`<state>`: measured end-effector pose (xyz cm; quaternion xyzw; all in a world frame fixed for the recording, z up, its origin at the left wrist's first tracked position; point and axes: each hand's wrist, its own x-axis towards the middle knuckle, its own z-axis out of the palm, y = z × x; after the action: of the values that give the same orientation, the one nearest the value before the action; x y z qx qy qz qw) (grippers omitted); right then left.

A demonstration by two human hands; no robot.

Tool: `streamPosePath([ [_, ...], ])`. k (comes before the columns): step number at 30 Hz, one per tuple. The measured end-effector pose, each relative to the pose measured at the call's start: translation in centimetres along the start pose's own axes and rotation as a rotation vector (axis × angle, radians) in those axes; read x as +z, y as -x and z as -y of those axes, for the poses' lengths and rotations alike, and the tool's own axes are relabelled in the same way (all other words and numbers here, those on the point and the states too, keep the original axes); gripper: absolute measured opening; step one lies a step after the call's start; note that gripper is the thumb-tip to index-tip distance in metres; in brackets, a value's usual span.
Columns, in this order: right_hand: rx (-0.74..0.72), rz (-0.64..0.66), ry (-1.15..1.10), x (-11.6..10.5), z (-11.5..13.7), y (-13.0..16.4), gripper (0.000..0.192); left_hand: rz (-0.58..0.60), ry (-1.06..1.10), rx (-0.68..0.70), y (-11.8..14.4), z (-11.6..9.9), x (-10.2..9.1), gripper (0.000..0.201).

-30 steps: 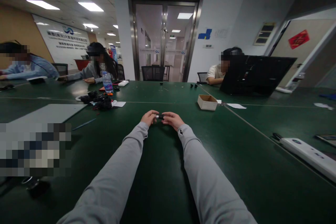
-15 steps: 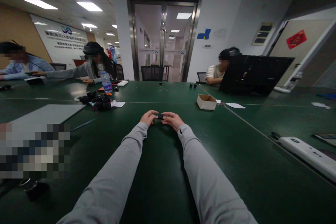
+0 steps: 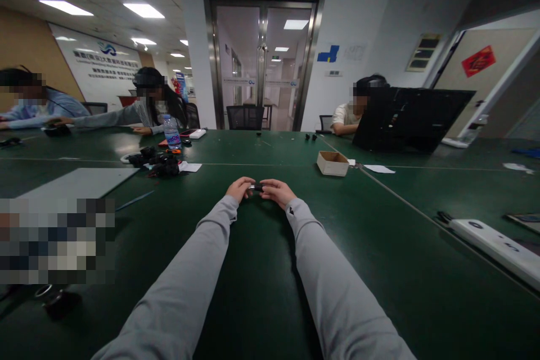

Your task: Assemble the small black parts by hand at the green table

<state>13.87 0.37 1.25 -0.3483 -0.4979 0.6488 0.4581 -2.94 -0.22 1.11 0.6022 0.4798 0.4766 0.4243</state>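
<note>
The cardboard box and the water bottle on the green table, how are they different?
The cardboard box is low, square, brown and open at the top; the water bottle is tall, round, see-through and wears a blue label. The box sits right of the person's hands, while the bottle stands farther off to the left, beside a pile of black parts. Both stand upright on the green table, and no hand touches either.

The small dark part (image 3: 256,187) is too small to identify.
</note>
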Motion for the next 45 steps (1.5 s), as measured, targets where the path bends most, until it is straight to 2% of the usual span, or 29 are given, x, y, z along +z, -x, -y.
streamPosePath([
  [6,0.004,-0.014,-0.003,0.1,0.1,0.1,0.022,0.005,-0.062,0.07,-0.6,1.1,-0.1,0.031],
  [11,0.003,-0.016,-0.003,0.0,0.1,0.0,0.021,-0.012,-0.029,0.045,-0.2,0.5,-0.1,0.022],
  [14,0.006,-0.013,-0.001,0.0,0.0,0.0,0.021,-0.038,-0.017,0.049,0.1,0.1,0.0,0.025],
  [23,-0.009,-0.021,-0.033,-0.1,0.0,0.0,0.02,-0.077,0.038,0.098,-0.2,0.9,-0.2,0.029],
  [29,0.011,-0.061,-0.039,-0.1,0.0,0.0,0.019,-0.012,0.126,0.163,-0.1,0.7,-0.6,0.033],
  [32,0.003,-0.057,-0.042,-0.2,-0.1,-0.1,0.018,-0.031,0.093,0.134,-0.1,0.4,-0.5,0.037],
  [37,0.002,-0.051,-0.041,-0.3,-0.1,-0.2,0.018,-0.078,-0.029,-0.06,-0.2,0.5,-0.1,0.032],
  [42,-0.001,-0.056,-0.049,-0.2,0.0,-0.1,0.018,-0.036,-0.037,0.052,0.2,0.1,-0.2,0.026],
  [45,0.001,-0.054,-0.05,-0.1,0.0,-0.1,0.018,-0.042,-0.018,0.018,0.4,-0.4,-0.2,0.028],
])
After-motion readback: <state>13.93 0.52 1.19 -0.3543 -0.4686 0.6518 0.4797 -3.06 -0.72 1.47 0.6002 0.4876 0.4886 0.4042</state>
